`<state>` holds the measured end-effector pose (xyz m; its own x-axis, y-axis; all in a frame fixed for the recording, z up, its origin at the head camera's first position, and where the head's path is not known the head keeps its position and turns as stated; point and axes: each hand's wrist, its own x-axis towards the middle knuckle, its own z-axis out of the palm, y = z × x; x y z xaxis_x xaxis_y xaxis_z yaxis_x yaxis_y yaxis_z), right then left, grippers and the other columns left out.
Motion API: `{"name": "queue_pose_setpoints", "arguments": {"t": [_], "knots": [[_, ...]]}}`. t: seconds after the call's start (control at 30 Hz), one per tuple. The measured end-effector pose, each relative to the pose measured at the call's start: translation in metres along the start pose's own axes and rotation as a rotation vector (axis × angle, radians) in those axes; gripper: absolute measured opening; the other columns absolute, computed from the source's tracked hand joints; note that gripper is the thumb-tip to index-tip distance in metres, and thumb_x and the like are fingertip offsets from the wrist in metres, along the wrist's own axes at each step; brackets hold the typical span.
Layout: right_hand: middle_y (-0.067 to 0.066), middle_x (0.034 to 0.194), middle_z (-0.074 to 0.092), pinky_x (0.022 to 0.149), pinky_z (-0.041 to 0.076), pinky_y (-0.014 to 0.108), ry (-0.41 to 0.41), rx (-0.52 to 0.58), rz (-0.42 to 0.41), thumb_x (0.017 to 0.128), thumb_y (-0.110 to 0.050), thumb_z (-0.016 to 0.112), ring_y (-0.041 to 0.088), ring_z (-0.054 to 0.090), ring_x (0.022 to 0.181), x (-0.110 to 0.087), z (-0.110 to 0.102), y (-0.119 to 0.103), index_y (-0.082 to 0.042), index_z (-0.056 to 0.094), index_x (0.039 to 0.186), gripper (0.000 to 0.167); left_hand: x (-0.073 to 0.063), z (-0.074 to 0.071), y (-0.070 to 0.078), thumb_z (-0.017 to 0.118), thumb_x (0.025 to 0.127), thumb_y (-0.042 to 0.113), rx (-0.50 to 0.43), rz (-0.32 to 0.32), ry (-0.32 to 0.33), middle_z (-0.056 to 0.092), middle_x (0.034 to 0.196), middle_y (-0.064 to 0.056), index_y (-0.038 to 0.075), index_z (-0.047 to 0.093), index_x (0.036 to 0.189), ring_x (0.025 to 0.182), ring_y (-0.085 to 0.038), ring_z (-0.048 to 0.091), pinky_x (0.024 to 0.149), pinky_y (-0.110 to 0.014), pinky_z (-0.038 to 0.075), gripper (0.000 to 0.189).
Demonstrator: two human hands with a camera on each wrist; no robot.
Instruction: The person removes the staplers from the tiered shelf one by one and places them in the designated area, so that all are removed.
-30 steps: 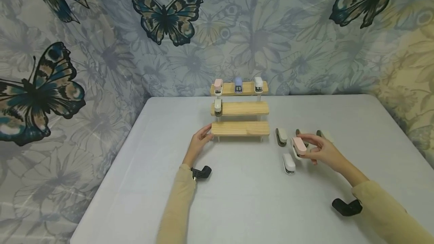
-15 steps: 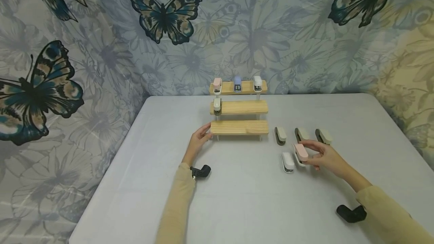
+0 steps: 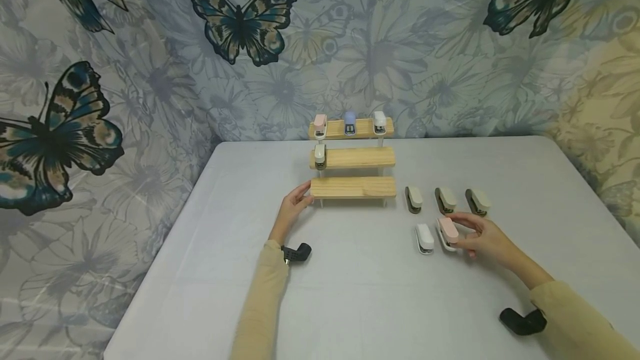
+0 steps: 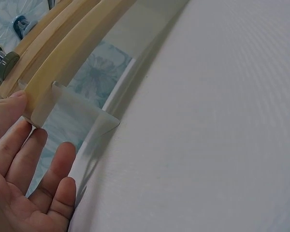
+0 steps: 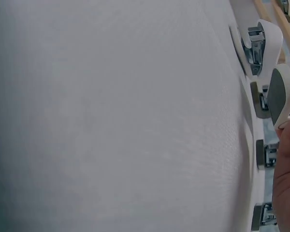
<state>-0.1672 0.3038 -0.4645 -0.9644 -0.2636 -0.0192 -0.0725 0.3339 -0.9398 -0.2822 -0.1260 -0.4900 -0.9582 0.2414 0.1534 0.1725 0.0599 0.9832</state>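
Observation:
My right hand (image 3: 482, 239) pinches a pink mini stapler (image 3: 448, 230) by its sides. A white stapler (image 3: 424, 238) lies just left of it. In the right wrist view the held stapler's grey-padded base (image 5: 278, 94) shows tilted, apart from the table. My left hand (image 3: 292, 209) holds the left end of the lowest board of a three-tier wooden stand (image 3: 353, 188). In the left wrist view its thumb (image 4: 9, 112) lies on the board and fingertips touch from below. The top tier bears a pink stapler (image 3: 320, 125), a blue one (image 3: 349, 123) and a white one (image 3: 379, 121).
A pale stapler with a dark base (image 3: 320, 156) stands at the middle tier's left end. Three similar pale staplers, the left one (image 3: 413, 199), middle one (image 3: 445, 200) and right one (image 3: 477, 201), form a row right of the stand. A white cloth covers the table (image 3: 360, 293).
My right hand has moved slightly right and nearer to me with the pink stapler, away from the row of pale staplers. My left hand has stayed on the stand.

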Motion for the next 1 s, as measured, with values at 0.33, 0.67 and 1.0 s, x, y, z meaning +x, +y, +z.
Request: {"name": "queue_pose_setpoints", "arguments": {"t": [0.33, 0.67, 1.0], "knots": [[0.038, 0.127, 0.031, 0.040, 0.043, 0.029, 0.026, -0.036, 0.016, 0.075, -0.004, 0.071, 0.016, 0.046, 0.042, -0.005, -0.001, 0.003, 0.008, 0.039, 0.125, 0.061, -0.002, -0.001, 0.005, 0.055, 0.089, 0.008, 0.014, 0.017, -0.004, 0.042, 0.132, -0.014, -0.003, 0.043, 0.129, 0.086, -0.016, 0.054, 0.078, -0.033, 0.045, 0.043], [0.040, 0.124, 0.032, 0.039, 0.043, 0.029, 0.013, -0.014, -0.012, 0.075, 0.001, 0.070, 0.016, 0.046, 0.042, -0.008, -0.004, 0.013, 0.005, 0.041, 0.124, 0.057, -0.005, 0.002, 0.019, 0.055, 0.090, 0.008, 0.029, -0.007, -0.028, 0.040, 0.134, -0.015, -0.004, 0.041, 0.130, 0.086, -0.012, 0.053, 0.081, -0.031, 0.044, 0.045], [0.019, 0.125, 0.042, 0.041, 0.045, 0.030, -0.018, -0.022, -0.004, 0.074, -0.001, 0.071, 0.016, 0.048, 0.043, -0.010, -0.007, 0.014, 0.004, 0.038, 0.125, 0.061, -0.006, 0.002, 0.019, 0.055, 0.090, 0.008, 0.035, -0.014, -0.024, 0.041, 0.133, -0.015, -0.004, 0.041, 0.130, 0.085, -0.010, 0.053, 0.079, -0.026, 0.044, 0.044]]}}
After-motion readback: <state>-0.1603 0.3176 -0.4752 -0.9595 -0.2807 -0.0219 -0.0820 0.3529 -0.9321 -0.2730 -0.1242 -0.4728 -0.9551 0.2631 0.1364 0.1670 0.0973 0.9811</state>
